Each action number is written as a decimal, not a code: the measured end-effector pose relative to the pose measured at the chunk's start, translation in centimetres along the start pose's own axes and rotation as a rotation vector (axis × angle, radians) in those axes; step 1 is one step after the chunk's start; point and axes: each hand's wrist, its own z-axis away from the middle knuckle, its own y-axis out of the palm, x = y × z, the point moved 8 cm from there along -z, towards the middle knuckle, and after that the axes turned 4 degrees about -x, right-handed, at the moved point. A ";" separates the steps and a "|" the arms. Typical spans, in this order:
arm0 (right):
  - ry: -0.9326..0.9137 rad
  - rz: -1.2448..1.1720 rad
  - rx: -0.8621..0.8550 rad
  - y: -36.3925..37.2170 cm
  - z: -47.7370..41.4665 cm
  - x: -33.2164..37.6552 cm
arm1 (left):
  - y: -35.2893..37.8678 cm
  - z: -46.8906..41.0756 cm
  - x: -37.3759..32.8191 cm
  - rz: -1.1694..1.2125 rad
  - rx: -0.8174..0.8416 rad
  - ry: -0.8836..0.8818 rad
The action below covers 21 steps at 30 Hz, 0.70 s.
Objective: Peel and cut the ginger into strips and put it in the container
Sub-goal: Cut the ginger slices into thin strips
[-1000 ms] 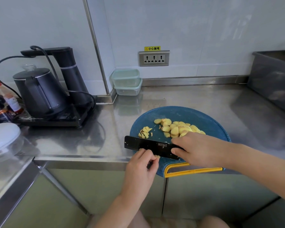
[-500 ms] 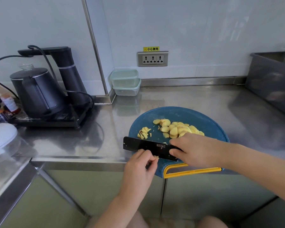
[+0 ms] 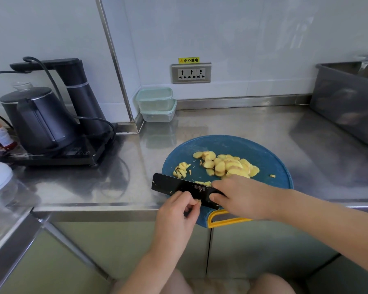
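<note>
**Left hand.** The fingertips point(image 3: 192, 202) are curling inward, thumb and forefinger pinching together on a small ginger scrap point(image 3: 198, 200). The scrap is sitting just at the near face of the knife blade, over the near-left edge of the cutting board point(image 3: 263, 153). The left hand point(image 3: 175, 213) is hovering off the board's near edge.

**Right hand.** The fingers are clamping on the knife point(image 3: 179, 185). The thumb point(image 3: 213, 197) is pressing on the near face of the black blade and the forefinger is hooking over the spine. The knife handle is lying hidden under the right hand point(image 3: 242, 196). The blade is standing edge-down across the board's near-left part, its tip projecting past the board's left rim. Whether the edge is touching the board cannot be told.

**Ginger.**
- A heap of ginger slices point(image 3: 227, 165) is lying about the middle of the board.
- A smaller cluster of ginger strips point(image 3: 182, 170) is lying on the board's left part, beyond the blade.
- A few pieces point(image 3: 203, 183) are resting against the blade's far side.
- One crumb point(image 3: 272, 176) is lying toward the board's right rim.

**Board.** It is round and blue. Its yellow handle point(image 3: 221, 221) is overhanging the front edge of the steel counter point(image 3: 232, 124).

**Surroundings.**
- Two stacked lidded containers point(image 3: 157, 105) are standing well beyond the board's far-left side, in the wall corner.
- A black electric kettle point(image 3: 36, 119) is standing on its base far to the board's left.
- A wall socket point(image 3: 191, 73) is showing on the wall beyond the board.
- A grey tub point(image 3: 348, 102) is standing off to the board's far right.
</note>
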 end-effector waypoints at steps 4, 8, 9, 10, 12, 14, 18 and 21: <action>0.006 0.032 -0.054 0.2 -0.7 0.7 | -0.1 0.0 0.2 -0.008 0.007 -0.002; 0.021 -0.111 -0.009 0.3 -1.1 0.1 | -0.2 -0.2 0.2 -0.034 0.010 0.005; 0.035 -0.163 0.001 0.4 -1.2 -0.2 | -0.1 -0.2 0.1 -0.040 0.017 0.005; 0.051 -0.209 0.009 0.5 -1.3 -0.6 | -0.1 -0.2 0.1 -0.043 0.024 0.005; 0.068 -0.246 0.018 0.6 -1.4 -0.9 | 0.0 -0.3 0.0 -0.052 0.036 0.001; 0.062 -0.210 -0.003 0.4 -1.4 -0.9 | 0.1 -0.5 0.1 -0.067 0.049 -0.002; 0.033 -0.124 -0.055 -0.2 -1.1 -0.9 | 0.4 -0.6 0.5 -0.064 0.072 -0.035; 0.061 -0.144 -0.046 -0.8 -0.7 -1.9 | 0.4 -0.6 1.0 -0.012 0.103 -0.110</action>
